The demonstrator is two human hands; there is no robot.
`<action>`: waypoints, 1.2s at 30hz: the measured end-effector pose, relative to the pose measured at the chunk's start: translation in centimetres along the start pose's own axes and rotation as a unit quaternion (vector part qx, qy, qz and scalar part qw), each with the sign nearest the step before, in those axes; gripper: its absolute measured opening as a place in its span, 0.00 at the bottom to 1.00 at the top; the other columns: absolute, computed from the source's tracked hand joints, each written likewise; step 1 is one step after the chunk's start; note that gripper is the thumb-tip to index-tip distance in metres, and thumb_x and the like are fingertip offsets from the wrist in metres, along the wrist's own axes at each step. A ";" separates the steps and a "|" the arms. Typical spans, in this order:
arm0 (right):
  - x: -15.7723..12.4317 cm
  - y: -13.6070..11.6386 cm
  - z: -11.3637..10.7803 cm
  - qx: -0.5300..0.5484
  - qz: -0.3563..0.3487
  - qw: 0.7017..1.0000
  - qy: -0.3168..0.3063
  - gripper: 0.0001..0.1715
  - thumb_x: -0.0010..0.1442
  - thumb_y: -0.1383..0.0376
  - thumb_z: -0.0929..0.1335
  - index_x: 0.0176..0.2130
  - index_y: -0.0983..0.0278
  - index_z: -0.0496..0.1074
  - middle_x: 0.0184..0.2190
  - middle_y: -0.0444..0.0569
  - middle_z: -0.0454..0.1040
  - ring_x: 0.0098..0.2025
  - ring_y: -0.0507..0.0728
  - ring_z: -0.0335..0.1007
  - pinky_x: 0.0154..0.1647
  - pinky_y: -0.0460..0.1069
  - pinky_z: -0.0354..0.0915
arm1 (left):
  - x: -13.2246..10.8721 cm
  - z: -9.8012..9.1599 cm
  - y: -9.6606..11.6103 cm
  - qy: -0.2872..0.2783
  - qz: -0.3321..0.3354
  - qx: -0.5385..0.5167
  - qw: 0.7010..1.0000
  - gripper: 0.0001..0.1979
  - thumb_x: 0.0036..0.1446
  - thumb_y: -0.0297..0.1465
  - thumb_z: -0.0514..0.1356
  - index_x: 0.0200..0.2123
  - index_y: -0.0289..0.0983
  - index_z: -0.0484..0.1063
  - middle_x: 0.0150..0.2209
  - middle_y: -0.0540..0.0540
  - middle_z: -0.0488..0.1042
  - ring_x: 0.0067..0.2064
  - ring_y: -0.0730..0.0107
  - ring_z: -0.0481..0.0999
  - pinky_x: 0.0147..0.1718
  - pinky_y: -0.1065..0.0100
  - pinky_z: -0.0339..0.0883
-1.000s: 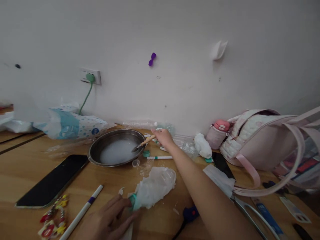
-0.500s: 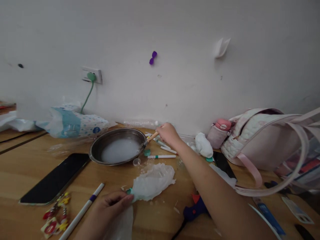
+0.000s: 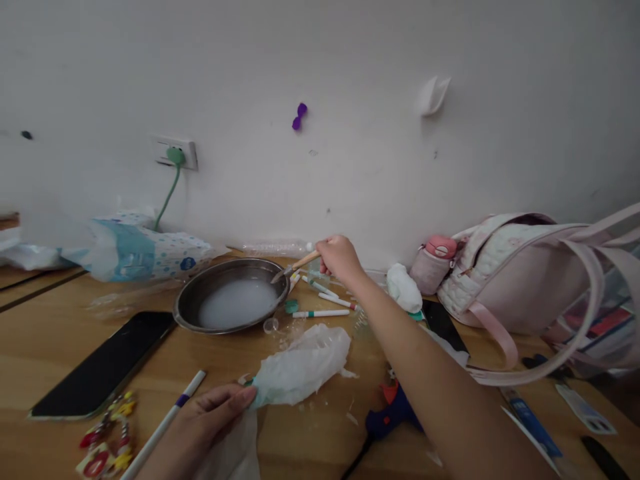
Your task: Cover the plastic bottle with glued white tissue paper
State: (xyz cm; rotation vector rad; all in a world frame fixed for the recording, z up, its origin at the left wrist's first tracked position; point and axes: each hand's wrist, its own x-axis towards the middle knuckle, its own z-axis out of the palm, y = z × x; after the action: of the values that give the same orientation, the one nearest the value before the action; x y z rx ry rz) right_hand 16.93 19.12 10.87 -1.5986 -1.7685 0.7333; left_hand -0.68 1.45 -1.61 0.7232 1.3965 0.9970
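A paintbrush (image 3: 300, 262) with a wooden handle is gripped in my right hand (image 3: 339, 258); its bristles are at the right rim of a metal bowl (image 3: 183, 319) holding cloudy white liquid (image 3: 240, 303). My left hand (image 3: 213, 417) pinches the green-tinged end of a piece wrapped in wet white tissue (image 3: 303, 365), which lies toward the right just above the table. What is inside the wrapping is hidden. Under the left hand hangs or lies a sheet of white tissue (image 3: 234, 453), partly covered. Near the bowl are several white markers (image 3: 320, 313).
A black phone (image 3: 103, 363) and a beaded charm (image 3: 107, 437) lie at left, with a tissue pack (image 3: 145, 250) behind. A blue glue gun (image 3: 390, 420) sits under my right forearm. A pink bottle (image 3: 434, 263) and a bag (image 3: 520, 287) stand at right.
My right hand has lifted the brush slightly, so its bristles now show above the bowl's rim. The left hand with the wrapped piece has shifted a little left, along with the whole view.
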 end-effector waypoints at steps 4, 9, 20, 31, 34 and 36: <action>-0.2 1.1 1.7 0.002 0.011 1.000 -0.022 0.17 0.64 0.58 0.63 0.31 0.68 0.69 0.20 0.38 0.67 0.17 0.46 0.62 0.19 0.43 0.62 | 0.0 -0.2 -0.4 0.010 0.006 0.019 1.000 0.13 0.37 0.44 0.66 0.19 0.40 0.74 0.14 0.55 0.72 0.19 0.70 0.70 0.18 0.74 0.61; -0.7 2.6 1.2 -0.017 0.029 0.999 -0.032 0.16 0.63 0.58 0.63 0.31 0.68 0.69 0.21 0.38 0.68 0.17 0.46 0.62 0.19 0.43 0.62 | -0.4 -0.1 -0.2 -0.005 0.009 0.016 1.000 0.15 0.36 0.45 0.66 0.18 0.39 0.72 0.14 0.56 0.71 0.19 0.72 0.69 0.19 0.74 0.60; -0.8 1.7 0.1 0.030 0.033 0.999 0.017 0.16 0.64 0.57 0.62 0.35 0.68 0.69 0.21 0.38 0.67 0.16 0.46 0.61 0.17 0.43 0.61 | -0.9 -0.1 0.0 0.002 0.008 0.013 1.000 0.15 0.37 0.46 0.65 0.19 0.40 0.72 0.16 0.56 0.71 0.21 0.71 0.69 0.19 0.74 0.60; -1.3 3.1 -0.1 0.042 0.059 0.997 -0.007 0.16 0.63 0.57 0.64 0.31 0.68 0.69 0.20 0.37 0.66 0.16 0.45 0.59 0.16 0.42 0.60 | -0.8 -0.2 0.1 -0.006 0.059 0.089 0.994 0.16 0.40 0.48 0.62 0.18 0.40 0.70 0.13 0.56 0.64 0.18 0.72 0.64 0.17 0.73 0.57; -1.3 2.6 -0.4 0.055 0.058 0.997 0.012 0.15 0.64 0.58 0.63 0.35 0.68 0.69 0.22 0.38 0.67 0.17 0.45 0.60 0.17 0.42 0.60 | -0.9 -0.2 0.2 0.005 0.101 0.124 0.987 0.16 0.43 0.46 0.61 0.18 0.41 0.71 0.16 0.55 0.67 0.21 0.69 0.67 0.18 0.73 0.61; -1.3 2.6 0.1 0.069 0.056 0.996 0.012 0.14 0.64 0.58 0.63 0.37 0.68 0.68 0.23 0.39 0.67 0.17 0.45 0.60 0.17 0.42 0.60 | -1.3 -0.3 0.6 0.014 0.157 0.164 0.974 0.15 0.44 0.44 0.61 0.17 0.41 0.71 0.17 0.54 0.68 0.23 0.69 0.69 0.22 0.72 0.65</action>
State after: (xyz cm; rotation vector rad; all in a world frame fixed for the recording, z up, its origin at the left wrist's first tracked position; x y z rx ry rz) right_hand 18.55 18.13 8.74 -1.6160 -1.5857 0.8644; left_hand -0.93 0.56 -0.53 1.2085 1.5203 1.0303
